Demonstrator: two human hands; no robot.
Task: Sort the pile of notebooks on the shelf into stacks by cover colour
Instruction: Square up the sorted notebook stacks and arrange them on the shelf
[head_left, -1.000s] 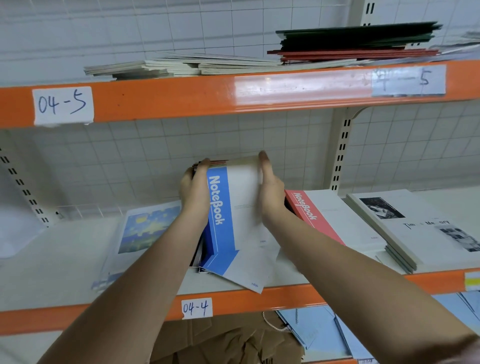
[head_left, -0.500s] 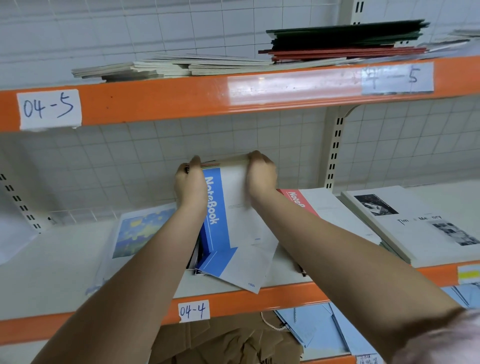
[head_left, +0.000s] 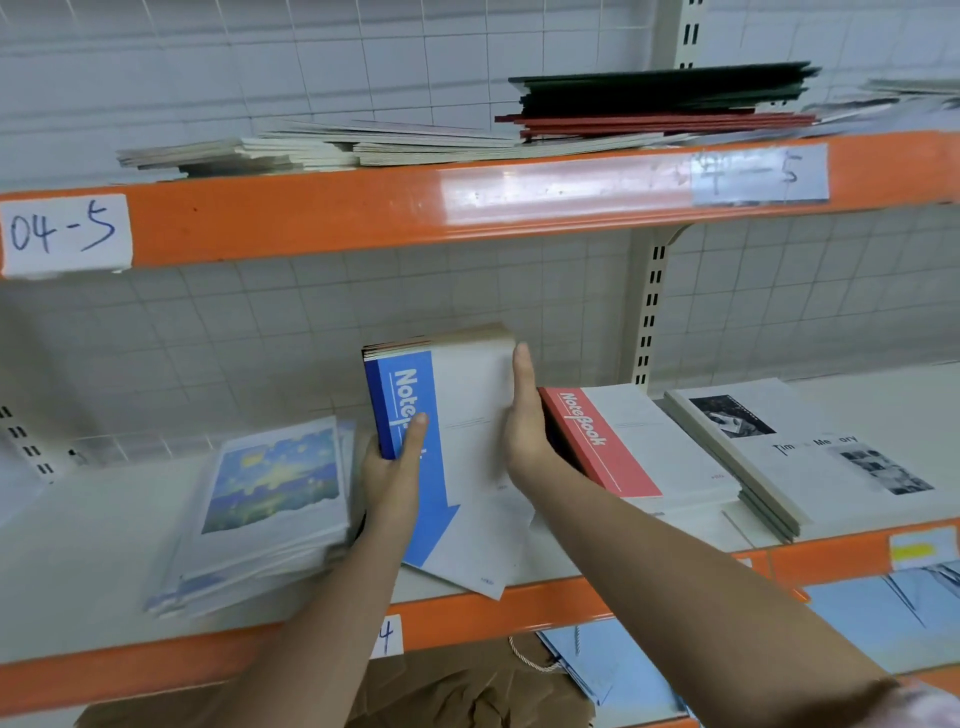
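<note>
Left hand has slid from the top edge of the blue-cover notebook stack down to its spine side, thumb pinching over the front cover, fingers hidden behind; right hand has uncurled from that top edge and now presses flat, fingers straight, against the stack's outer side. The stack stands tilted between the two hands on the 04-4 shelf, lower corner overhanging its lip. Judgement: edges are being squared, so this colour group looks nearly ready to lay down between the painted-cover stack beyond the left hand and the red-cover notebooks just beside the right; whether red spines sit behind the blue cover is unclear.
</note>
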